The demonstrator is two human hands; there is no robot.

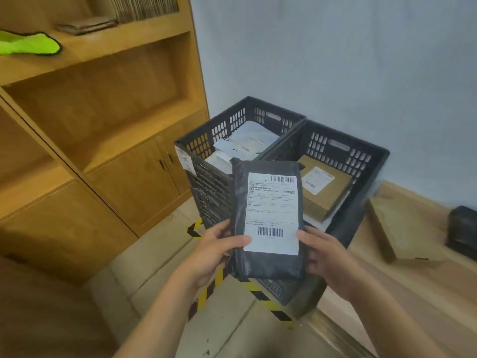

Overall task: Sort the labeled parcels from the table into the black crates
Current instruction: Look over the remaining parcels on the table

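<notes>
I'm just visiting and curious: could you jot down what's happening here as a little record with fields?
held: dark parcel, white barcode label facing the camera
left grip: thumb on the label, fingers round the left edge
right grip: holds the parcel's right edge
left crate: pale mailers inside
right crate: labelled brown box inside
nearby: cardboard box right of the crates; green cloth on shelf

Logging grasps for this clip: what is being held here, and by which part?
A black parcel, held by both hands at its lower half: left hand on its left edge, right hand on its right edge.
</notes>
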